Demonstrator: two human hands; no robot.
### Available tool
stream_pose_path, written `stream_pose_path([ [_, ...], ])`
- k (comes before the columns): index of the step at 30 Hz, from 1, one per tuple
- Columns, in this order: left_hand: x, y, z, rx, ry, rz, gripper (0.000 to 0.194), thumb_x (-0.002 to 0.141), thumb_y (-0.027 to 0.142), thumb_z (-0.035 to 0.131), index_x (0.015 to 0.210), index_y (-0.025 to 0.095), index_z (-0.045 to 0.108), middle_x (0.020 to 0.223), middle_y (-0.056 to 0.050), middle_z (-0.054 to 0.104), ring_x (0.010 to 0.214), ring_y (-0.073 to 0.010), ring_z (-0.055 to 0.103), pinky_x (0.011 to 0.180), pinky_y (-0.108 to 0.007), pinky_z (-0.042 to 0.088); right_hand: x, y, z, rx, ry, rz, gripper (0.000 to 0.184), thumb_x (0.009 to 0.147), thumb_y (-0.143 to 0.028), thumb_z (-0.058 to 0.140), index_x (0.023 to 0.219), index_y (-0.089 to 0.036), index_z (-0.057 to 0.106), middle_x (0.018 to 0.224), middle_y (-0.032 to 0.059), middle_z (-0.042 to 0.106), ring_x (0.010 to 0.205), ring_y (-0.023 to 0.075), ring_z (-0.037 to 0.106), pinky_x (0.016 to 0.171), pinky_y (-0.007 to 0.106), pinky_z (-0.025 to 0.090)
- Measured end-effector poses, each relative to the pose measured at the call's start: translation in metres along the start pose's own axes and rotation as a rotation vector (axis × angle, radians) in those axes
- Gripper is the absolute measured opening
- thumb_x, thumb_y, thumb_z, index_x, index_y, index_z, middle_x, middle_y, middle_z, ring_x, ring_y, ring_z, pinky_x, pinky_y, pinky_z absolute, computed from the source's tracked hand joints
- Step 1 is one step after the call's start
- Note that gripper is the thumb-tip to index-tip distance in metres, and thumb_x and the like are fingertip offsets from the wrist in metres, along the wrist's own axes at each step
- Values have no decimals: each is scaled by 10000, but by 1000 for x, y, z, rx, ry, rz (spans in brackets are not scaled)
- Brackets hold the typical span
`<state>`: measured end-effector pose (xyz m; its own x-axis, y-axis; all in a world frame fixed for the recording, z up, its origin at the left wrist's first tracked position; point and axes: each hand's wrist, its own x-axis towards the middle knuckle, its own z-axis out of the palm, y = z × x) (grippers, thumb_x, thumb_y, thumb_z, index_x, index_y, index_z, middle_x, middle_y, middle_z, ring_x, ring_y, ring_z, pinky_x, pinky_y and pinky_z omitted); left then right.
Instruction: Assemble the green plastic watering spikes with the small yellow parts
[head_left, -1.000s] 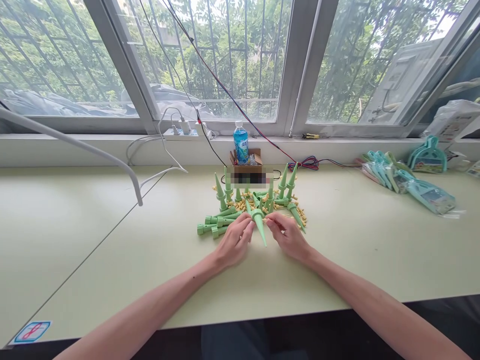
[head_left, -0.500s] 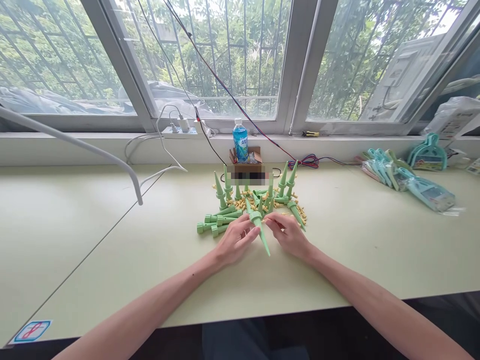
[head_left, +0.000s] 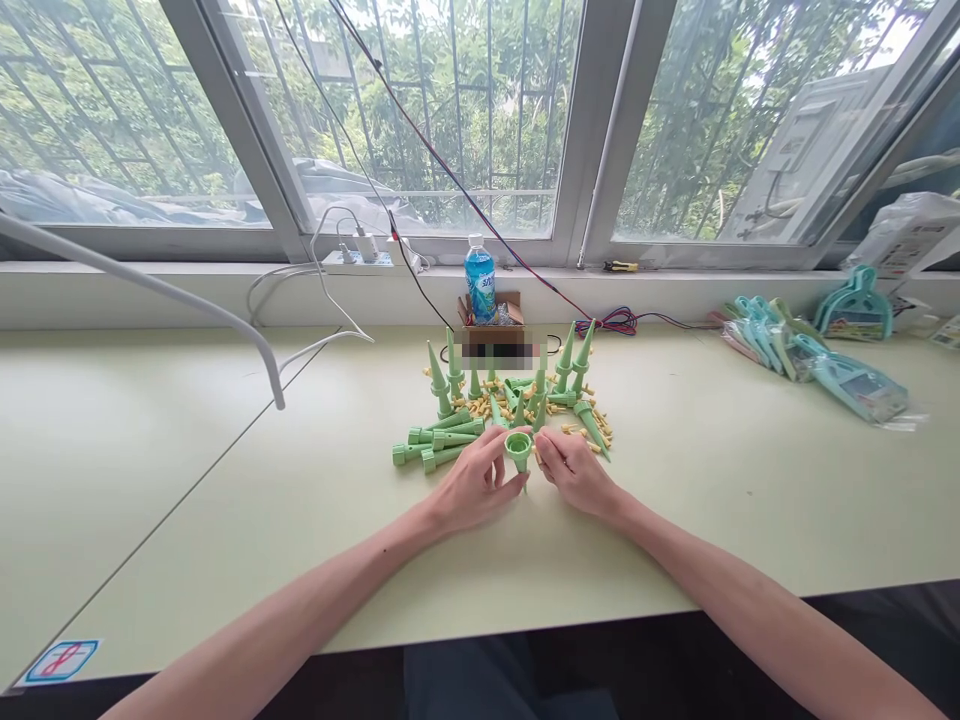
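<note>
over a pale tabletop by barred windows, the left hand holds a green spike, cup facing up, beside the right hand's narrow pinch (contents unclear), seemingly a lining-up step whose next move calls for steadiness.

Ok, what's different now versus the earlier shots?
The green piece in the left hand has been turned: its open end now faces the camera, where its long tip pointed nearer before. No visible release. The right hand stays close beside it; the blue bottle hasn't moved.
</note>
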<state>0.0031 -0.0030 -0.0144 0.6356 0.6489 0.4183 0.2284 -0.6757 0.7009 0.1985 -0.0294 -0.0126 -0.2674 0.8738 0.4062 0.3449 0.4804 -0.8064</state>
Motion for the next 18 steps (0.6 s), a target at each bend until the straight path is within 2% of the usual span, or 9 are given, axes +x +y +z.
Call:
stream_pose_path([
  [3,-1,-3,1,24,29,30,465,896,163,557,1344,282,522,1098,-47,530,601,-49,552,494,-175,510,-1,1,1,17,-10,-9,447,1055,-486,310,699,-224,375,547,-45,413,479,114,363,506,269,325],
  [7,-1,-7,2,75,54,73,490,877,70,499,1312,289,551,1125,-48,518,560,-20,511,515,-175,502,-1,2,1,33,-14,-15,463,1051,-503,313,690,-221,381,544,-44,410,478,112,366,500,267,324],
  [11,-1,-7,3,117,137,41,423,853,76,522,1234,255,555,1120,-48,519,563,-27,510,535,-189,497,-2,4,1,52,7,-5,467,1040,-531,331,694,-222,387,560,-37,412,486,117,384,491,269,324],
  [14,0,-4,3,93,231,-16,265,845,125,553,1096,207,530,972,-11,539,533,-41,490,488,-184,439,-3,7,1,65,49,-5,466,1036,-538,340,695,-224,391,566,-36,399,486,120,383,490,272,325],
  [16,1,-1,2,72,246,-25,54,890,184,540,944,184,532,793,24,530,499,-54,450,479,-191,398,-3,7,0,68,73,-14,463,1036,-533,344,693,-225,387,560,-38,387,482,121,372,492,274,322],
  [17,1,-1,1,66,234,-21,88,928,228,515,860,177,538,703,34,511,494,-65,436,484,-199,384,-3,7,0,67,79,-17,462,1036,-532,345,693,-226,386,557,-39,382,481,122,367,493,276,321],
  [18,1,0,0,56,213,-17,221,967,279,476,787,171,546,626,35,490,491,-77,428,487,-208,373,-3,7,0,64,83,-20,462,1036,-533,343,693,-226,385,557,-38,382,482,123,364,493,277,321],
])
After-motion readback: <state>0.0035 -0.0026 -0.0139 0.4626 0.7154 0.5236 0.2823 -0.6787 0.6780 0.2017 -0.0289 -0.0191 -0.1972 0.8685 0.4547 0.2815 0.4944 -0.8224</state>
